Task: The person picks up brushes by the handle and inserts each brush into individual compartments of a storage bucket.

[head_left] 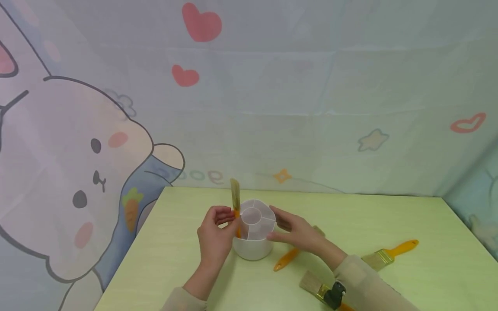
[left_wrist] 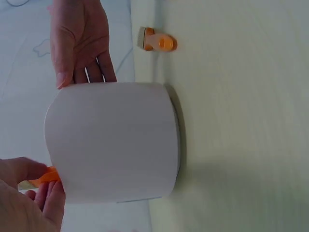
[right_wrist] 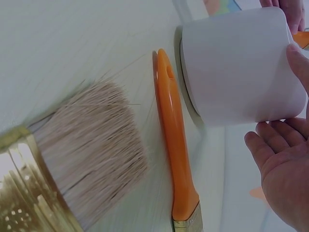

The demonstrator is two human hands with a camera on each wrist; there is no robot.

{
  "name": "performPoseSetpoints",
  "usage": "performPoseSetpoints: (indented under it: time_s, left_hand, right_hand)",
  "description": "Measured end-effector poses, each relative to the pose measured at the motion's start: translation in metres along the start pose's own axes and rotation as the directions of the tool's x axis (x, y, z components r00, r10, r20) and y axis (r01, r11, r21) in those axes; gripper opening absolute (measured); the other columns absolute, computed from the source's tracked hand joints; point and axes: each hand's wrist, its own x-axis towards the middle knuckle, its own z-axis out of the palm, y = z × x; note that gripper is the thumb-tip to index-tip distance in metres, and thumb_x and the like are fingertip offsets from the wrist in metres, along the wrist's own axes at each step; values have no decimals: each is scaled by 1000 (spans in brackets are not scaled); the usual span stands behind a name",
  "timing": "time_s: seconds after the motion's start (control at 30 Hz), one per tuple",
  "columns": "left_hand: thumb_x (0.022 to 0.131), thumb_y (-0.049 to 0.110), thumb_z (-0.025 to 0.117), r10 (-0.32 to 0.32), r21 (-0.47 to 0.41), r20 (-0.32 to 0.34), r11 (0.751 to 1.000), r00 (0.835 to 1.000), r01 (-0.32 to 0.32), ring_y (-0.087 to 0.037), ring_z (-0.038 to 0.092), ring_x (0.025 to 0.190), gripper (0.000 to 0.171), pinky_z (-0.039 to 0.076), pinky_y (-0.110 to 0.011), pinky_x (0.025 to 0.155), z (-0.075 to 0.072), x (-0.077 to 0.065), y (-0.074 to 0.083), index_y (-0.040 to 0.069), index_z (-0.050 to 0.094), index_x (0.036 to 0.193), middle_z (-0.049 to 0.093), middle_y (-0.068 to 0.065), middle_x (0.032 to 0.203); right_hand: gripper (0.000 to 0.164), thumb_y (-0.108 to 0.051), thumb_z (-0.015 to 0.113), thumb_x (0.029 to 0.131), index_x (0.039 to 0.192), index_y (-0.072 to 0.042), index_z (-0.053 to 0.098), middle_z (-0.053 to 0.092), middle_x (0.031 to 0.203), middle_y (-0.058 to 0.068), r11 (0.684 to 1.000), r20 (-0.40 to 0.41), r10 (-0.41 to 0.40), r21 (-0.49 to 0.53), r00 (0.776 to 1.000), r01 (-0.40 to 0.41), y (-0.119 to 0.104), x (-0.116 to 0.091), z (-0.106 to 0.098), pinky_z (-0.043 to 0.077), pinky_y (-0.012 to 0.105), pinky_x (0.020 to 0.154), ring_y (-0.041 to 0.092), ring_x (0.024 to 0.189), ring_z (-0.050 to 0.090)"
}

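A white round organizer point(head_left: 253, 250) stands upright on the table, divided into a centre well and several compartments around it. My left hand point(head_left: 216, 237) pinches a paintbrush point(head_left: 235, 196) by its orange handle at the organizer's left side. The brush is upright, bristles up, its handle's lower end inside a left compartment. On the opposite side, my right hand point(head_left: 297, 233) rests its fairly straight fingers and thumb against the organizer's wall and rim. In the right wrist view, those fingertips point(right_wrist: 263, 140) touch the white wall point(right_wrist: 236, 67).
An orange-handled paintbrush point(head_left: 287, 259) lies right of the organizer, partly under my right hand. Another brush point(head_left: 402, 247) lies farther right. A wide brush point(head_left: 311, 281) lies nearer the front, partly hidden by the wrist camera point(head_left: 335, 295). A printed cloth point(head_left: 272, 108) hangs behind the table.
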Motion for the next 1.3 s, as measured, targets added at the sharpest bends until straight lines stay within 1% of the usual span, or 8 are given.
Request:
performPoseSetpoints:
  time_s: [0.1,0.17,0.3,0.47,0.77,0.9,1.13,1.3]
  left_hand:
    - [84,-6,84,28,73,43,997,999,-31,-25,78,91,29,68,-34,81,-3,2,1,3,68,107,79,-8,98]
    - [84,-7,83,32,106,69,994,997,-39,-24,78,91,29,68,-35,80,-4,3,2,3,67,107,78,-8,98]
    - [83,-8,83,35,158,107,986,994,-52,-22,77,89,29,67,-35,79,-4,7,4,4,66,104,78,-8,96]
    - [83,-6,83,35,199,128,978,991,-60,-20,77,87,28,66,-33,77,-4,10,7,5,67,103,78,-6,95]
    - [86,0,87,30,190,138,980,990,-56,-22,79,89,24,68,-37,80,-7,13,8,2,73,106,79,-8,97]
    - [86,6,89,3,196,135,980,991,-30,-23,78,90,26,68,-38,82,-11,13,9,2,74,107,80,-8,99]
    - [85,12,92,-42,218,116,976,992,16,-26,79,92,34,67,-44,86,-19,12,6,2,76,114,80,-9,98]
    - [86,14,92,-68,195,103,980,992,47,-28,78,99,44,63,-50,97,-26,11,3,2,75,124,81,-10,104]
  right_hand:
    - [85,-26,81,99,166,-1,34,39,168,22,1000,2,2,-3,1000,-2,-1,1,1,44,52,120,44,148,47]
    - [85,-26,81,99,166,-1,34,40,168,23,1000,3,3,-2,1000,-3,-3,1,1,44,52,121,44,148,47]
    - [85,-25,81,99,165,0,34,39,168,23,1000,3,1,-1,1000,-1,-3,1,1,43,53,121,45,149,46]
    - [84,-25,80,100,165,0,34,39,168,23,1000,3,2,0,1000,-2,0,0,2,44,52,121,45,149,46]
    - [84,-26,80,100,165,2,35,39,167,25,1000,-3,-5,-8,1000,5,4,1,1,44,52,120,45,148,46]
    - [85,-27,81,99,165,-1,35,38,168,21,1000,-5,19,-8,1000,-19,6,2,1,43,50,121,42,149,46]
    - [85,-27,81,99,165,0,35,40,167,23,1000,-5,17,-7,1000,-17,7,1,1,44,49,120,43,149,47]
    - [83,-24,80,100,164,2,35,40,167,25,1000,-1,-8,4,1000,8,6,1,0,44,50,121,45,149,46]
